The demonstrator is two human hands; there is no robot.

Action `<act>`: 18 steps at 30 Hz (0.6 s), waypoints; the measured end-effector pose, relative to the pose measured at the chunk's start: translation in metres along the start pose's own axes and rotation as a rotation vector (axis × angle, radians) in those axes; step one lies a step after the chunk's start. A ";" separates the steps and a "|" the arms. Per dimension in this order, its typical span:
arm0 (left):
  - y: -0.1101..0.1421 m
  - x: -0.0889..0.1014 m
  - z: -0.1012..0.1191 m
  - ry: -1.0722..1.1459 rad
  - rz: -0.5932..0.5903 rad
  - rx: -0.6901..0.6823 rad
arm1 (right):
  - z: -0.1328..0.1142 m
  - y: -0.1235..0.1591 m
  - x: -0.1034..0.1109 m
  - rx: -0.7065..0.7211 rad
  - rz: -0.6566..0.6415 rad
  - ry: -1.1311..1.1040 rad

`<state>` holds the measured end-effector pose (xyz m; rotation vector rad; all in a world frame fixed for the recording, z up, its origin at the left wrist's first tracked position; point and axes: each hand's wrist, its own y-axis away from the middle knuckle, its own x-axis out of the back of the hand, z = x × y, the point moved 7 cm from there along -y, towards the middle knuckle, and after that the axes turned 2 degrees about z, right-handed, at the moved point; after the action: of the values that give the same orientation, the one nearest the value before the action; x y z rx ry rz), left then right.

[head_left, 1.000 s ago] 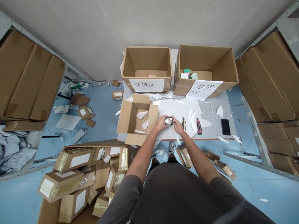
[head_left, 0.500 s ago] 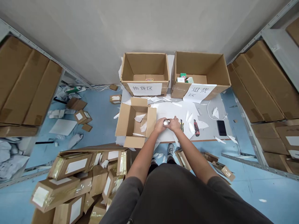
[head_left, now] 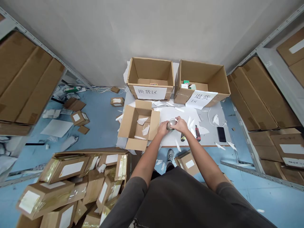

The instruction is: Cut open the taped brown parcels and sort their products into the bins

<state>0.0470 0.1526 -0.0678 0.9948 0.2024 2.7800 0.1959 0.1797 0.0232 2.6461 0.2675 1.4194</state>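
Note:
Over the front of the white-covered table [head_left: 167,139], my left hand [head_left: 163,128] is closed around a small grey-brown container [head_left: 168,126], largely hidden by the fingers. My right hand [head_left: 180,124] grips a round, silvery, lid-like piece [head_left: 173,121] by its right edge. This piece sits tilted at the container's top; whether the two still touch, I cannot tell. Left of my hands stands an open carton [head_left: 142,126] with torn paper inside. Below my right hand lies a yellow-and-black cutter [head_left: 182,137], and a red-and-black cutter [head_left: 197,133] rests to its right.
Two large open boxes with handwritten signs, the left box [head_left: 150,68] and the right box [head_left: 201,71], line the table's back. A phone [head_left: 221,134] lies at right. A big carton of taped parcels [head_left: 71,167] stands at lower left. Loaded shelves flank both sides.
A small brown box with a silvery round top showed between my hands; now the round piece is raised and tilted in my right hand. The view has shifted slightly.

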 end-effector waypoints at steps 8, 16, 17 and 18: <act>0.004 0.011 0.011 0.041 -0.008 -0.020 | -0.030 0.002 0.110 0.076 0.162 -0.410; 0.037 0.072 0.083 0.271 0.212 -0.175 | -0.077 0.004 0.195 0.156 0.310 -0.385; 0.046 0.080 0.094 0.302 0.242 -0.204 | -0.084 0.006 0.200 0.162 0.330 -0.377; 0.054 0.086 0.105 0.325 0.265 -0.227 | -0.091 0.008 0.202 0.167 0.345 -0.376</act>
<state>0.0415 0.1253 0.0756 0.5473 -0.2158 3.1015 0.2303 0.2182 0.2393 3.1425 -0.1214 0.9698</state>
